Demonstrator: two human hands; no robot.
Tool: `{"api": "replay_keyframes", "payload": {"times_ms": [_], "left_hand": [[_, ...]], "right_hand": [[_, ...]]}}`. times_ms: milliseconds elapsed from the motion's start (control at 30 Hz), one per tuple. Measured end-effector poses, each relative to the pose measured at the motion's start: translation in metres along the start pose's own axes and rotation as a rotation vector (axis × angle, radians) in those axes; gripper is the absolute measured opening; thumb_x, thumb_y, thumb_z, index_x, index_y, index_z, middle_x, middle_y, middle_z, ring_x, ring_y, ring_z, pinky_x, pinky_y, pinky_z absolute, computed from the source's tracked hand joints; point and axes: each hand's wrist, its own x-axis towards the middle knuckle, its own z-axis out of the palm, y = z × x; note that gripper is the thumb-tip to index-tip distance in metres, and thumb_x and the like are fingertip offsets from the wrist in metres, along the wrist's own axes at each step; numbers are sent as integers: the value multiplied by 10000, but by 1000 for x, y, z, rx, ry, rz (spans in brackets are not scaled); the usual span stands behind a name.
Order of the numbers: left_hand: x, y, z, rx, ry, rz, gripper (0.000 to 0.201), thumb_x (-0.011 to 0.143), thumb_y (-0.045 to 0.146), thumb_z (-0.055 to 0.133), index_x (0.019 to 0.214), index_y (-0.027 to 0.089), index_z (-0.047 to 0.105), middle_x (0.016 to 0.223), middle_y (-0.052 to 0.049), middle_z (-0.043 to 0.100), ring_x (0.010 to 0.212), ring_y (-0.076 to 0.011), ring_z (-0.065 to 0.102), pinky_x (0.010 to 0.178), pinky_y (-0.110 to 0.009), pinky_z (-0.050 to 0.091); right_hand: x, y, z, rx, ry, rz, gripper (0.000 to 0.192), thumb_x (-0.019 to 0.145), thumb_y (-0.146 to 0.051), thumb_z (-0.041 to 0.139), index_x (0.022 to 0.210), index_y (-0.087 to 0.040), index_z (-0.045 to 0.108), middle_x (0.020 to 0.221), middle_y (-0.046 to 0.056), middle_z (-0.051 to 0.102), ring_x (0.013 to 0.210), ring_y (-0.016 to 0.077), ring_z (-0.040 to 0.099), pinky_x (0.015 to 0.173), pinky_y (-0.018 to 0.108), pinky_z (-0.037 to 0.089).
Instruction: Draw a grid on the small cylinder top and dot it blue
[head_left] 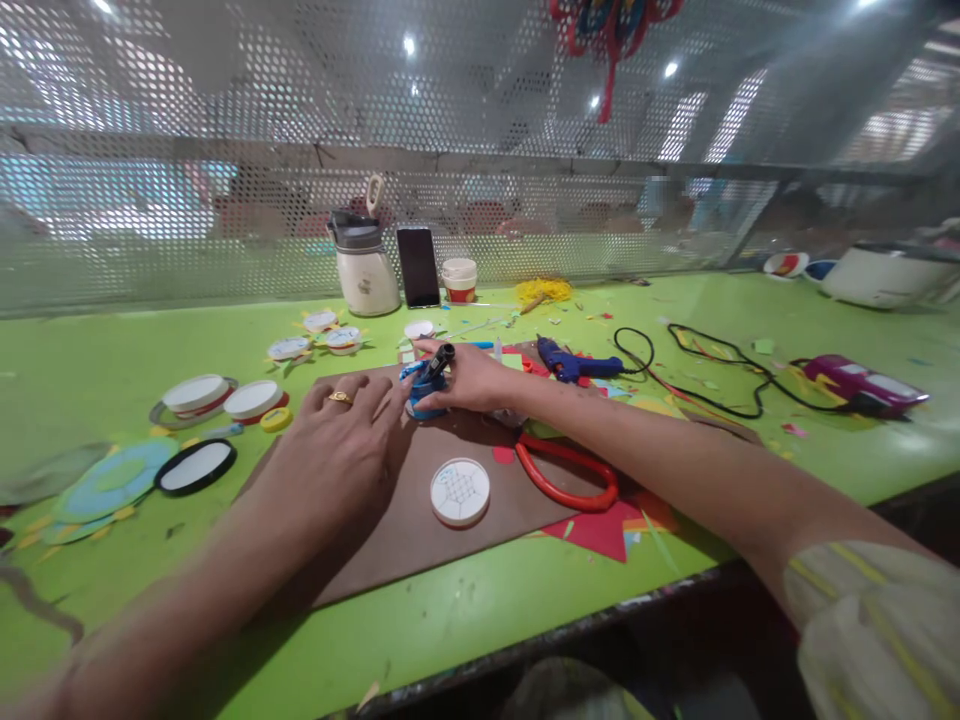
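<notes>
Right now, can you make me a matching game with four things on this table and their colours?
Things:
1. glue gun
2. scissors handles
3. phone
4. round lid on the brown board

Colours:
A. black
B. white
C. blue
D. red

Pairs: 1-C, 2-D, 3-A, 4-B

Small blue container (426,392) upright on brown mat (420,520).
</notes>
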Motion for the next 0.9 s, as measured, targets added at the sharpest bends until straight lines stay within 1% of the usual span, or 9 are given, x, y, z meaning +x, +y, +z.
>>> {"api": "replay_keyframes", "payload": {"times_ms": [133,200,233,300,367,433,500,667,900], "left_hand": [[1,1,-7,-170,75,-34,498,1025,178,387,1443,84,641,1462,-269,641,1345,-458,577,1113,-652,469],[3,-3,-13,-416,128,-103,442,1001,266,469,1367,189,704,1403,-185,681,1296,-418,616,1116,-633,496],[4,-6,-16,-569,169,-204,411,976,296,504,1305,228,739,1406,-149,681,1298,-401,627,1137,-623,494],[6,-14,-22,-871,290,-325,336,855,377,612,1097,268,818,1312,-104,736,1272,-406,652,1143,-634,497],[8,-19,-26,-1280,246,-523,292,709,349,709,963,279,837,1290,-86,771,1333,-425,632,1123,-601,538],[10,-21,-29,-1665,129,-727,347,619,313,744,949,277,848,1239,-95,807,1304,-442,657,1038,-583,604],[10,-21,-32,-1896,43,-859,381,590,298,748,952,259,861,1246,-111,818,1274,-446,676,966,-558,645],[9,-18,-34,-1973,119,-949,422,532,234,727,920,221,892,1381,-99,785,1433,-404,573,956,-416,661],[14,-17,-34,-1979,121,-927,412,531,271,747,916,215,883,1358,-113,787,1386,-405,603,904,-414,683]], "right_hand": [[1,0,0,3,5,17,645,672,-170,977,1273,-177,741,1337,104,776,1283,310,702,1113,391,508],[3,0,0,6,3,22,585,667,-170,974,1209,-174,752,1241,84,800,1200,299,728,1068,389,527],[4,0,0,7,4,22,554,664,-171,973,1175,-176,757,1191,72,807,1159,294,737,1044,388,535],[5,-1,1,11,8,17,508,658,-173,971,1120,-181,762,1131,57,809,1113,287,740,1009,382,542],[6,-1,2,15,9,10,481,664,-177,966,1096,-183,756,1109,54,804,1090,280,738,985,375,544],[6,-1,4,21,6,9,467,682,-185,959,1096,-180,743,1114,59,798,1076,271,734,971,372,544],[6,1,5,28,3,12,456,703,-197,951,1101,-176,731,1111,61,791,1054,262,732,956,370,544],[5,2,7,42,-2,12,452,715,-227,947,1100,-192,713,1050,22,771,1006,240,719,885,336,541],[5,3,9,24,0,18,455,740,-224,937,1129,-174,707,1124,62,771,1049,250,719,942,367,541]]}}
